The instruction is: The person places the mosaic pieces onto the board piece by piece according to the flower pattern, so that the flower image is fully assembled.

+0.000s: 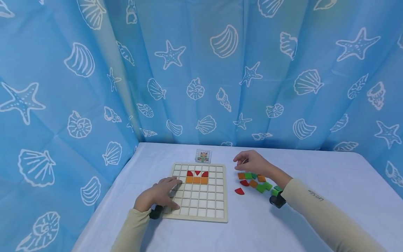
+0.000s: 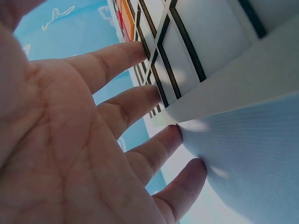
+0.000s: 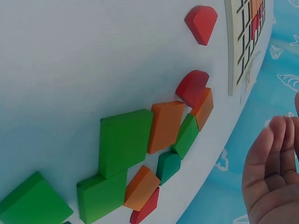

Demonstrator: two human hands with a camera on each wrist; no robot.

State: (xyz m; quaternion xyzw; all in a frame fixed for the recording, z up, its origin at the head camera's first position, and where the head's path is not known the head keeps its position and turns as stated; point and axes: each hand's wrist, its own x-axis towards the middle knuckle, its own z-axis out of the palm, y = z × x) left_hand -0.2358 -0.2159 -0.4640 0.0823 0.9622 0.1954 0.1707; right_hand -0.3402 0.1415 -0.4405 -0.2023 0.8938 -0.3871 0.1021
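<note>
My left hand (image 1: pixel 159 193) rests with spread fingers on the left edge of a wooden grid board (image 1: pixel 225 199). In the left wrist view two fingertips (image 2: pixel 152 95) touch the grid, while the lower ones lie by the rim and cloth. On the board, a red triangle (image 1: pixel 197 173) sits between two red quarter-circles, above a row of orange square tiles (image 1: pixel 196 180). My right hand (image 1: pixel 255 163) hovers over the back of a loose tile cluster, fingers loosely bent, with no tile visible in it. Green squares (image 3: pixel 125 140), orange squares (image 3: pixel 165 126) and red quarter-circles (image 3: pixel 193 88) lie below.
A small pattern card (image 1: pixel 203 156) lies behind the board. One red quarter-circle (image 1: pixel 239 191) lies apart, between board and cluster. White cloth (image 1: pixel 252 224) covers the table, and a blue shell-print curtain (image 1: pixel 189 70) hangs behind and at the left.
</note>
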